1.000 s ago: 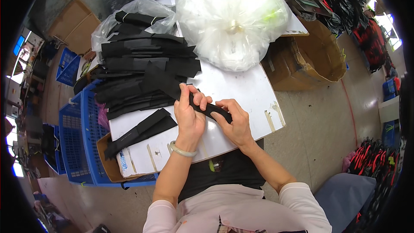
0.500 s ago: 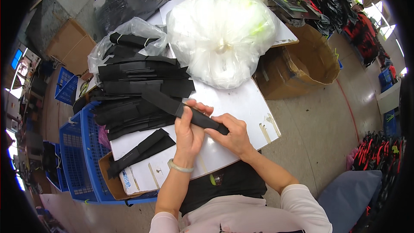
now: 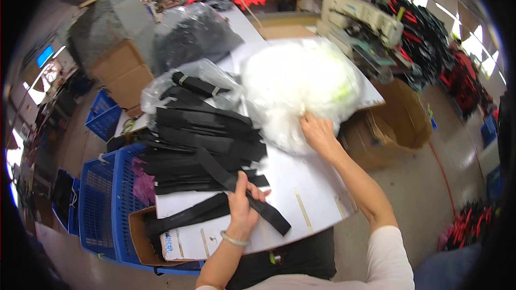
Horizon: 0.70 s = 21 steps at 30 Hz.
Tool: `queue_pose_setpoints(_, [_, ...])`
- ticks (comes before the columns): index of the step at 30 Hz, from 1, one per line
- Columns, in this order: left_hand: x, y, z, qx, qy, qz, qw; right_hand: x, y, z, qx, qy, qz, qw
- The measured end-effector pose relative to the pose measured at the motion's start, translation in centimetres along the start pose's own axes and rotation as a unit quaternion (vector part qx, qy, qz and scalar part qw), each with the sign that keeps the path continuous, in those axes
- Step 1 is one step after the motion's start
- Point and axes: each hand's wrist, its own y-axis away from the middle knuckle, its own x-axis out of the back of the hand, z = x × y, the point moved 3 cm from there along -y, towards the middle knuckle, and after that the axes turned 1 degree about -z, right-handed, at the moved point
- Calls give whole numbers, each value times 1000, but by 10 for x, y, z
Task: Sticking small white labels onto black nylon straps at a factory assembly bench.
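While the white tabletop (image 3: 314, 182) bears a puffy translucent plastic bag (image 3: 295, 78), one flat black fabric strip (image 3: 270, 216), likely light, pliable, best held mid-length, sits above the near side in your closed left grip (image 3: 244, 204); your right grip (image 3: 320, 133) pinches the bag.

On the near side of the plastic bag (image 3: 301, 83), a hand could pass over the bare tabletop (image 3: 301, 180). The right hand (image 3: 319, 133) blocks the bag's near face. Left of the bag, a heap of black strips (image 3: 207, 129) bars the way; nearer than the bag, the left hand (image 3: 244, 207) and its strip (image 3: 271, 217) stick out. Right of it stands a cardboard box (image 3: 361, 138); beyond, rightward, a sewing machine (image 3: 363, 16).
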Motion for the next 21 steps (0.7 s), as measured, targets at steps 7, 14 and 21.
queue_pose_setpoints(7, [20, 14, -1, 36, 16, 14, 999, 35, 14, 0, 34, -2, -8, 999])
queue_pose_setpoints(14, [-7, 18, -5, 26, 16, -60, 998, 129, 32, -63, -24, -238, 188, 953])
queue_pose_setpoints(21, [-23, 20, 6, -43, 27, -132, 990, 97, 89, -117, -37, -588, -29, 808])
